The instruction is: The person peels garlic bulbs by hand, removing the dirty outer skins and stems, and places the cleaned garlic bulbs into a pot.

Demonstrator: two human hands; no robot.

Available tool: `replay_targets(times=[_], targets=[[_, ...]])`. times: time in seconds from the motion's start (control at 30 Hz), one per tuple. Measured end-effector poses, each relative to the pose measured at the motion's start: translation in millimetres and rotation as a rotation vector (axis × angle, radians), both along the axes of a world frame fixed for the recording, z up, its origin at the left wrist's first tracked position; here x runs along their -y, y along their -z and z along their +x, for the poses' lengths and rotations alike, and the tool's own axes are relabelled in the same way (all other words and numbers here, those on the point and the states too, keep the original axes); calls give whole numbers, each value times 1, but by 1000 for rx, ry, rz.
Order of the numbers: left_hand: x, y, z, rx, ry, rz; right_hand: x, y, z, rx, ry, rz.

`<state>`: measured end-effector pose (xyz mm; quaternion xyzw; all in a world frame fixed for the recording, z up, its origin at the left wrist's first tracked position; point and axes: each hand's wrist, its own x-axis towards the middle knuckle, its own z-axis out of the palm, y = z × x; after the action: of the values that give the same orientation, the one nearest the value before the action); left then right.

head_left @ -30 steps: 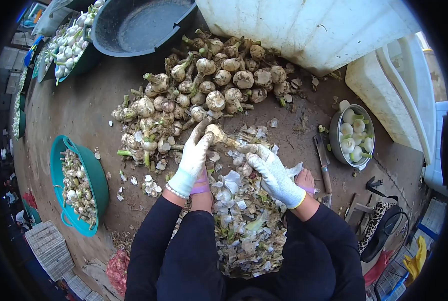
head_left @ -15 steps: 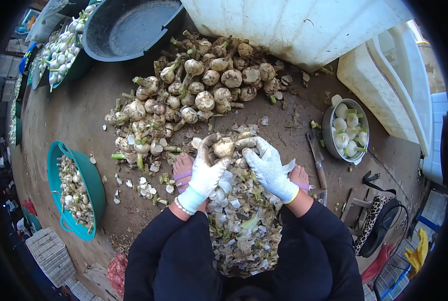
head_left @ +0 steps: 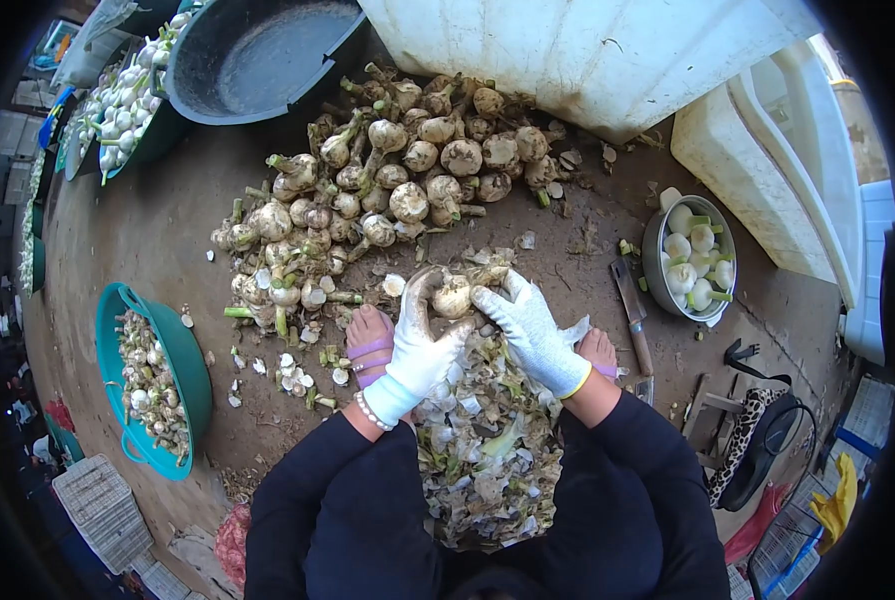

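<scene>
Between my gloved hands is a garlic bulb (head_left: 452, 297) with its outer skin partly loose. My left hand (head_left: 419, 345) is closed round the bulb's left side. On the right side, the thumb and fingers of my right hand (head_left: 527, 330) pinch the bulb and its loose skin. A heap of peeled skins (head_left: 487, 440) lies below, between my legs. Ahead of my hands is a large pile of soil-stained garlic bulbs (head_left: 407, 200). A knife (head_left: 631, 315) rests on the ground to the right, near a metal pot (head_left: 657, 262) that holds peeled white bulbs (head_left: 700, 245).
A teal basket (head_left: 185, 375) of small bulbs stands at the left. At the back are a dark basin (head_left: 267, 60) and a large white container (head_left: 587, 60). Green-stemmed bulbs (head_left: 127, 115) fill tubs at the upper left. A small seat (head_left: 742, 445) stands at the right.
The bulb has shifted slightly right and turned between my hands. My right hand's fingers have drawn closer round it, and my left hand has moved slightly right.
</scene>
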<state>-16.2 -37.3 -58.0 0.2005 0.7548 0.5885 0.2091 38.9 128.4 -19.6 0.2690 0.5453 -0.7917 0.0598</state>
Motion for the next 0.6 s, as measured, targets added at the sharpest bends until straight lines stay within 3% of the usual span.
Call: replay_targets(times=[0.07,0.13,0.2,0.27,0.3,0.33,0.4,0.43,0.5,0.57,0.6], targets=[[-6,-14,-1,91,-36,24,-1,1,-2,6,-20,-17],[-11,-29,-2,543,-168,282,-1,7,-2,-17,7,107],[-9,-23,-6,686,-179,393,-1,12,1,-36,33,229],[-1,-28,-14,1328,-21,759,-4,17,5,17,16,216],[1,-31,-16,1384,65,788,-7,22,2,12,79,204],[1,-31,-16,1383,64,790,-13,25,4,57,132,-1],[-1,-30,-12,1370,71,734,-21,37,2,146,39,-33],[-2,-29,-7,1248,-67,726,-19,31,2,148,40,-35],[3,-9,-8,1145,-88,670,-12,12,0,26,-71,93],[-1,-14,-4,898,-143,501,-2,15,1,-27,-56,144],[-3,-12,-1,899,-144,502,0,16,1,-82,-42,195]])
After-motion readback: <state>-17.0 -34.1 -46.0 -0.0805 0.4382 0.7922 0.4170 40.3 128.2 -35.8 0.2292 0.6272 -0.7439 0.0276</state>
